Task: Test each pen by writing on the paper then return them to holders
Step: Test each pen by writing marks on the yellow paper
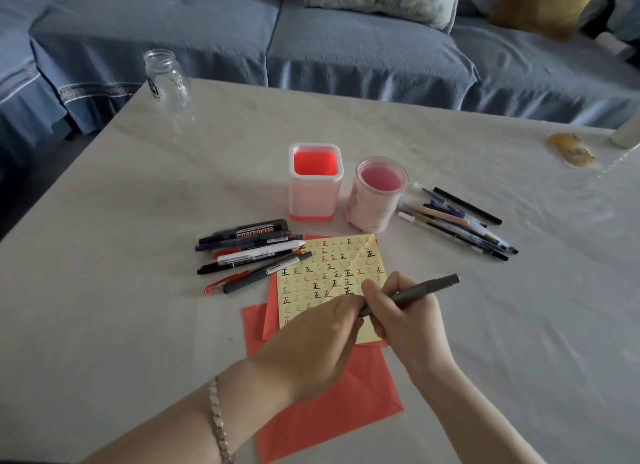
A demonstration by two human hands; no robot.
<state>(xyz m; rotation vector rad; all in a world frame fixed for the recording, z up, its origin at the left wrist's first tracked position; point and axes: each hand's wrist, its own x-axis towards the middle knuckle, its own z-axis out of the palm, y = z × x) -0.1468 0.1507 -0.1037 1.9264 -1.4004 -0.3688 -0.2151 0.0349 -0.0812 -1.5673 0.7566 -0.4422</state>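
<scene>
Left wrist nearest, with a bracelet (pixel 218 418). Left hand (pixel 317 328) lies over the red sheets (pixel 332 411) and the near part of the yellow sheet (pixel 311 280). Its fingers curl toward the lower end of the pen (pixel 415 291); the grip is hidden, cannot tell. Right hand (pixel 407 313) pinches the pen, which slants up and right above the yellow sheet's right side. Beyond: left pile (pixel 249 252) with tips at the sheet's far-left corner, and right pile (pixel 457 221). Square holder (pixel 314 183) and round holder (pixel 377 193) stand between them. Jar (pixel 168 80) stands at the far corner of the table (pixel 104 255).
</scene>
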